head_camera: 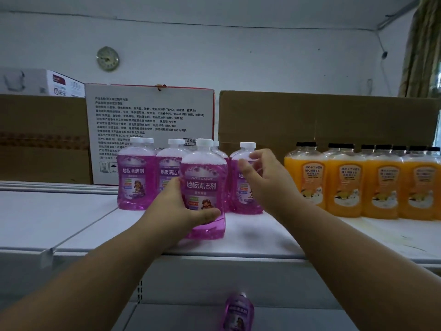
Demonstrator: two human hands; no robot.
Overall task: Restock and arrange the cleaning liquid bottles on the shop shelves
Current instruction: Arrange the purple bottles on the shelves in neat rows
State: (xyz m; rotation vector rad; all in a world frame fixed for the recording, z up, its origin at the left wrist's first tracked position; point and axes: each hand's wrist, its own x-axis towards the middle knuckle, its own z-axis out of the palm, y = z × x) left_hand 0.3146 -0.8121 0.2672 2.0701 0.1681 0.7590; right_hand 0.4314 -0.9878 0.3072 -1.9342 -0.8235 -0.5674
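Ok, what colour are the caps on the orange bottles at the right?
Black, on the orange bottles; the head view shows the caps along the row's top.

White top shelf (pixel 59 211): purple floor-cleaner bottles (pixel 136 175) grouped mid-shelf, one front purple bottle (pixel 204 187) nearer the front edge, orange bottles (pixel 381 182) in a row toward the right end, cardboard boxes (pixel 322 115) and a white printed carton (pixel 150 115) along the back edge.

Purple bottles (pixel 203 187), white caps; orange bottles (pixel 346 185), caps apparently black; brown cartons (pixel 334 118).
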